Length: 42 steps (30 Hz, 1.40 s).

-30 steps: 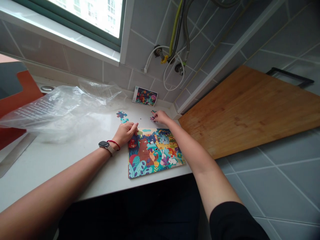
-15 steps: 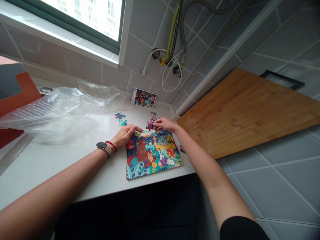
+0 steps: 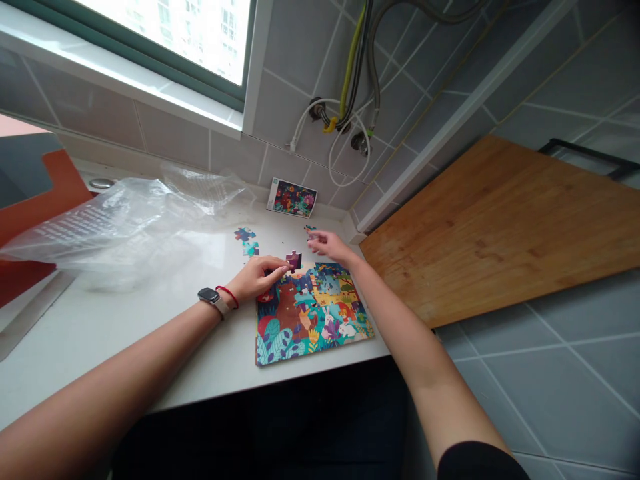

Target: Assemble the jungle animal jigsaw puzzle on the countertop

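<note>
A colourful jigsaw puzzle [image 3: 310, 320], largely filled with animals and plants, lies in its board near the counter's front edge. My left hand [image 3: 263, 275] pinches a dark purple puzzle piece [image 3: 294, 260] over the board's upper left part. Beyond the top edge, my right hand [image 3: 330, 247] has its fingers apart and holds nothing that I can see. Just past those fingertips lies a small loose piece [image 3: 310, 229], partly covered. Several blue and teal loose pieces [image 3: 246, 235] rest on the counter beyond my left hand.
A picture card [image 3: 294, 199] leans against the tiled wall at the back. Crumpled clear plastic [image 3: 135, 213] spreads over the counter's left side, beside an orange and grey box [image 3: 45, 180]. A wooden board [image 3: 500, 233] stands along the right wall. Hoses and cables [image 3: 350, 80] hang above.
The purple piece has passed from my right hand to my left, which has lifted from the board's top edge. My right hand has opened and lies slightly farther back.
</note>
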Available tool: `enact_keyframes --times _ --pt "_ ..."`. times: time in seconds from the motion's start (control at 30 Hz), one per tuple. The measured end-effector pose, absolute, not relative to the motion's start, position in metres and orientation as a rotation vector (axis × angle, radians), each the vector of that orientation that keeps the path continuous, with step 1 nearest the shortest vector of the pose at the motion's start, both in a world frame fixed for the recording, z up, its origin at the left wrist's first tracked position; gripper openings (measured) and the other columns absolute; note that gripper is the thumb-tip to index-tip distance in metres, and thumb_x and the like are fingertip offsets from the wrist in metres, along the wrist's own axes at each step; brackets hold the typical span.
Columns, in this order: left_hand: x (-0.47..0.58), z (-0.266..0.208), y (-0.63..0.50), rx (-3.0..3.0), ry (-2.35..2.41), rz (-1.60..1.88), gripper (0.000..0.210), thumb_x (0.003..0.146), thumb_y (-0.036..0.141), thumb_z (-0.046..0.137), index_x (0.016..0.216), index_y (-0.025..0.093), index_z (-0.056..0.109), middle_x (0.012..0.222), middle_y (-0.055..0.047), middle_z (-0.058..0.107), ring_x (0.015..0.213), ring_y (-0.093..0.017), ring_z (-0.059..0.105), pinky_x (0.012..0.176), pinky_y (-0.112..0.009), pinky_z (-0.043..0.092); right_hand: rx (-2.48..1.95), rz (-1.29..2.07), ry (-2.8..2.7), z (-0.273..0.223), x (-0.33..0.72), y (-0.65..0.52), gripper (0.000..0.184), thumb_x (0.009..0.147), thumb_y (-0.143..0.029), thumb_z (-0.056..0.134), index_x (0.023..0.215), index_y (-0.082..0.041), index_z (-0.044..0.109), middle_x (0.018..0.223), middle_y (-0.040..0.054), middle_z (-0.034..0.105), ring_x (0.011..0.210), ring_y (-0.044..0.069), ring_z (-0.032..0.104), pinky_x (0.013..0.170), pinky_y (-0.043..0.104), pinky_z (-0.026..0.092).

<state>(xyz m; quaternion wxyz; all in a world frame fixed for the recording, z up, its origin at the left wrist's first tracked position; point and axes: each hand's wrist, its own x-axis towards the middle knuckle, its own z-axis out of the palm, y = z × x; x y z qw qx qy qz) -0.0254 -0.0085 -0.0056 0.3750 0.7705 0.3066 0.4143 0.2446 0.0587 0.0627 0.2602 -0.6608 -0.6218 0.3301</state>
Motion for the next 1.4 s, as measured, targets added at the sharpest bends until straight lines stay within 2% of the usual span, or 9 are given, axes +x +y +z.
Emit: enact_keyframes --times 0.13,0.3,0.4,0.57,0.77,0.9,1.07,1.23,1.4 --pt "-0.025 -0.011 -0.007 1.963 0.853 1.110 0.036 0.096 0.049 0.059 0.103 0.025 0.084 0.106 -0.008 0.082 0.096 -0.026 0.076 0.086 -0.037 0.059 -1.984 0.538 -1.520 0.062 0.298 0.080 0.034 0.094 -0.035 0.061 0.119 -0.016 0.073 0.099 0.0102 0.077 0.084 0.019 0.073 0.078 0.031 0.058" --pt "-0.023 -0.013 -0.004 2.005 0.854 1.108 0.027 0.091 0.046 0.065 0.096 0.026 0.084 0.095 -0.006 0.082 0.086 -0.024 0.076 0.077 -0.035 0.057 -2.134 0.469 -1.580 0.034 0.333 0.072 0.028 0.070 -0.028 0.084 0.094 -0.016 0.078 0.092 0.0090 0.079 0.088 0.025 0.075 0.084 0.035 0.057" --pt "-0.023 -0.016 -0.002 1.997 0.852 1.098 0.023 0.088 0.044 0.068 0.090 0.026 0.082 0.093 -0.005 0.081 0.084 -0.023 0.075 0.077 -0.035 0.057 -2.144 0.440 -1.642 0.019 0.331 0.070 0.037 0.062 -0.025 0.089 0.097 -0.019 0.080 0.104 0.0104 0.080 0.101 0.028 0.075 0.093 0.036 0.055" --pt "-0.022 -0.017 -0.002 1.924 0.894 1.100 0.019 0.089 0.040 0.065 0.087 0.023 0.073 0.086 -0.003 0.079 0.074 -0.019 0.071 0.071 -0.032 0.054 -2.181 0.402 -1.637 0.009 0.326 0.079 0.054 0.064 -0.022 0.087 0.117 -0.017 0.076 0.114 0.0120 0.078 0.106 0.027 0.074 0.097 0.036 0.054" --pt "-0.020 -0.010 -0.006 1.846 0.949 1.168 0.022 0.086 0.038 0.069 0.085 0.023 0.054 0.074 0.002 0.068 0.061 -0.014 0.062 0.061 -0.027 0.050 -2.242 0.417 -1.576 0.005 0.331 0.082 0.052 0.067 -0.025 0.086 0.117 -0.015 0.076 0.112 0.0111 0.079 0.103 0.025 0.075 0.093 0.032 0.054" --pt "-0.020 -0.013 -0.004 1.815 0.908 1.141 0.026 0.087 0.041 0.069 0.102 0.022 0.059 0.082 0.000 0.075 0.067 -0.016 0.067 0.066 -0.028 0.053 -2.264 0.382 -1.504 0.004 0.332 0.082 0.050 0.065 -0.038 0.089 0.110 -0.018 0.079 0.115 0.0128 0.078 0.109 0.029 0.072 0.095 0.034 0.053" --pt "-0.021 -0.020 -0.001 1.892 0.940 1.078 0.027 0.091 0.046 0.066 0.097 0.021 0.075 0.080 -0.003 0.078 0.067 -0.018 0.069 0.065 -0.030 0.054 -2.191 0.356 -1.429 0.001 0.323 0.078 0.041 0.063 -0.033 0.088 0.102 -0.025 0.080 0.111 0.0092 0.079 0.110 0.029 0.071 0.097 0.037 0.052" --pt "-0.022 -0.020 0.001 1.904 0.919 1.148 0.029 0.095 0.043 0.062 0.106 0.023 0.080 0.105 -0.007 0.082 0.092 -0.024 0.076 0.083 -0.036 0.060 -2.017 0.362 -1.383 0.005 0.315 0.072 0.040 0.062 -0.026 0.083 0.101 -0.019 0.080 0.110 0.0111 0.079 0.100 0.026 0.073 0.096 0.037 0.054" --pt "-0.022 -0.022 0.003 1.991 0.919 1.118 0.032 0.097 0.039 0.058 0.112 0.023 0.081 0.101 -0.008 0.081 0.087 -0.023 0.076 0.078 -0.034 0.059 -1.772 0.458 -1.375 0.017 0.309 0.055 0.027 0.073 -0.032 0.075 0.094 -0.016 0.078 0.102 0.0116 0.080 0.088 0.023 0.073 0.089 0.038 0.058"
